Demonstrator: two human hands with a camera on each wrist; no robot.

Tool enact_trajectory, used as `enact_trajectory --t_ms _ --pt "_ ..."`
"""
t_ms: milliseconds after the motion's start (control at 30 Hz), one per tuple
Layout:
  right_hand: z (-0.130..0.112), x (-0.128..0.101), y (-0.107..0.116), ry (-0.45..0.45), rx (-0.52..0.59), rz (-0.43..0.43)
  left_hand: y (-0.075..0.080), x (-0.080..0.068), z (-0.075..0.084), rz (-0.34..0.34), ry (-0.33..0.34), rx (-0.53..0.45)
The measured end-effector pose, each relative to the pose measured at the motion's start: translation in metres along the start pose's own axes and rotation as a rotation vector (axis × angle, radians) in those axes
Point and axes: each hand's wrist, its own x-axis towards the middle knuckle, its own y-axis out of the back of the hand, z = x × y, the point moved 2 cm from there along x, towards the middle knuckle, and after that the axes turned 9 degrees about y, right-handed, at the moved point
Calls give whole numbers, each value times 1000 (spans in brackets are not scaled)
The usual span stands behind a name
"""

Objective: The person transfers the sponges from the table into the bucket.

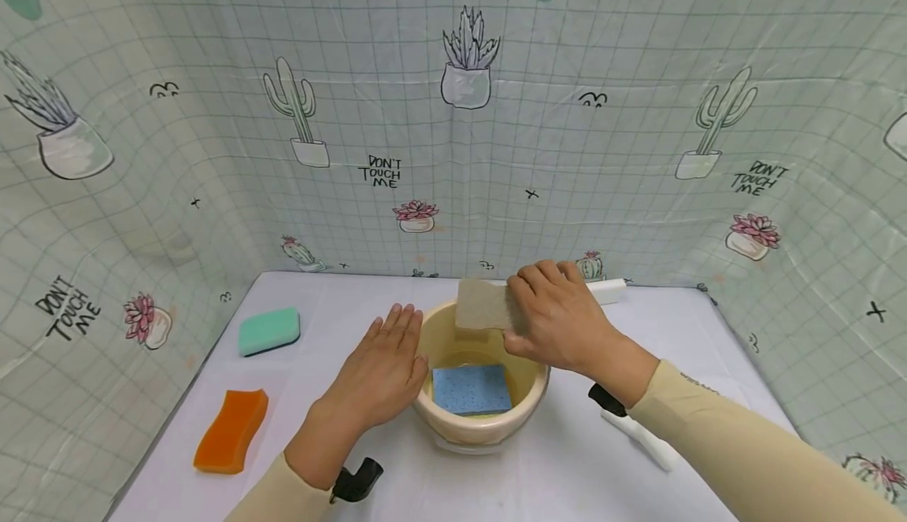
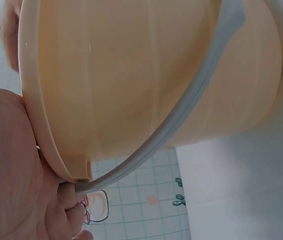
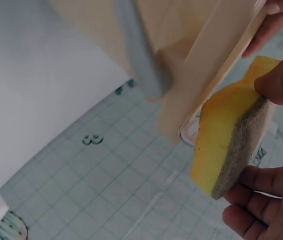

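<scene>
A cream bucket [image 1: 479, 430] with a grey handle [image 2: 181, 110] stands mid-table. Inside it a blue sponge [image 1: 471, 389] lies at the bottom, seemingly in shallow yellowish liquid. My right hand [image 1: 563, 317] pinches a scouring sponge [image 3: 221, 140], yellow with a grey-brown scrub side, between thumb and fingers over the bucket's far right rim. In the head view only the scrub face shows. My left hand [image 1: 383, 368] rests against the bucket's left rim with its fingers straight; in the left wrist view its palm [image 2: 6, 165] lies by the rim.
A mint-green sponge [image 1: 269, 331] and a wavy orange sponge [image 1: 231, 432] lie on the white table at the left. Behind my right hand is a white object [image 1: 607, 291]; another white stick-like one [image 1: 648, 442] lies under my right forearm. Patterned curtain surrounds the table's back and sides.
</scene>
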Motion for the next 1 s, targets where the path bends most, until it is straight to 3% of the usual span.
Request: enact_trajectory --t_ms 333,1000 --pt "-21 4 -9 32 55 -127 -1 0 2 8 10 -1" --pt "-39 10 -27 97 105 -207 -3 2 1 11 10 -29"
